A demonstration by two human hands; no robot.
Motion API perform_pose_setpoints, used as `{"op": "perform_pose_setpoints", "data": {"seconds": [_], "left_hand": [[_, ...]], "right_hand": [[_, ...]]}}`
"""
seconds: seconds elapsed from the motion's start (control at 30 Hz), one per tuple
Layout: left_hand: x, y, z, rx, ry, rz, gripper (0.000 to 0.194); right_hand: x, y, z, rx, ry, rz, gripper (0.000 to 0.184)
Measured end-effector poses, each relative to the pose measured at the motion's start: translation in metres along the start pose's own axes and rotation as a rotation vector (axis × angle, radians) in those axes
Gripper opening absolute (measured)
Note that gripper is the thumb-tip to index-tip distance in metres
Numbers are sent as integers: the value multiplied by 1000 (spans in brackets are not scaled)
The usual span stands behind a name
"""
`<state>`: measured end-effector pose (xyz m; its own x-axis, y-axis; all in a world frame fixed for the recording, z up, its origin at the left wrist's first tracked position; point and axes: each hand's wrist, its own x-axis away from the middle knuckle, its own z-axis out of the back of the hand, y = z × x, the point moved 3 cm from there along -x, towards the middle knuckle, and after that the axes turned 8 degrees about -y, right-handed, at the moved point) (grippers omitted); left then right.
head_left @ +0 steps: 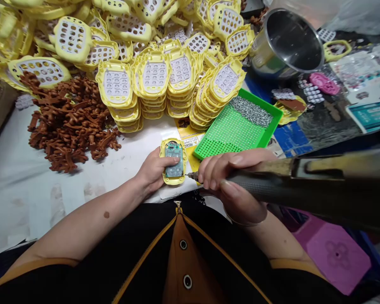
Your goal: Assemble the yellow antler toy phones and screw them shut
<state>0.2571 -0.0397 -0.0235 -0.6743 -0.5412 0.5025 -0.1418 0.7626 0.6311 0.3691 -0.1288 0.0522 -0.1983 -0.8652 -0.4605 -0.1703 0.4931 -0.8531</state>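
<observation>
My left hand (154, 169) grips a yellow toy shell (174, 180), its thumb pressed across the green circuit board (174, 162) seated inside. Wrapped in my right hand (231, 177) is a dark power screwdriver (272, 179), held nearly level. Its bit (190, 175) points left and meets, or nearly meets, the lower right edge of the shell; whether a screw sits at the tip is too small to tell. Just beyond my right hand lies a green perforated tray (237, 131) with many small silver screws (251, 112) heaped at its far end.
Stacks of yellow shells with white button pads (153, 76) stand behind my hands, with a larger heap (72, 40) at the back. Brown plastic parts (69, 126) are piled left. A metal pot (288, 42) stands at back right. A pink stool (337, 253) is lower right.
</observation>
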Motion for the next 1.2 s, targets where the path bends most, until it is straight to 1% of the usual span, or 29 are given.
{"op": "perform_pose_setpoints", "data": {"seconds": [0.2, 0.5, 0.73, 0.97, 1.07, 1.13, 1.2], "left_hand": [[-1, 0, 1, 14, -30, -1, 36], [-1, -1, 1, 14, -12, 6, 37], [-2, -2, 1, -12, -5, 5, 40], [-2, -1, 2, -62, 6, 1, 41], [-2, -2, 2, -59, 1, 6, 39], [-2, -2, 1, -47, 3, 3, 36], [-1, -2, 0, -37, 21, -4, 35]], "right_hand": [[1, 5, -3, -65, 17, 1, 28], [4, 6, -3, -1, -5, -16, 30], [4, 11, -2, 86, -69, -26, 24], [3, 19, -3, 75, -141, 10, 22], [4, 17, -3, 90, -151, -7, 18], [6, 12, -3, 92, -131, -32, 18], [7, 2, -3, 88, -86, 3, 23]]}}
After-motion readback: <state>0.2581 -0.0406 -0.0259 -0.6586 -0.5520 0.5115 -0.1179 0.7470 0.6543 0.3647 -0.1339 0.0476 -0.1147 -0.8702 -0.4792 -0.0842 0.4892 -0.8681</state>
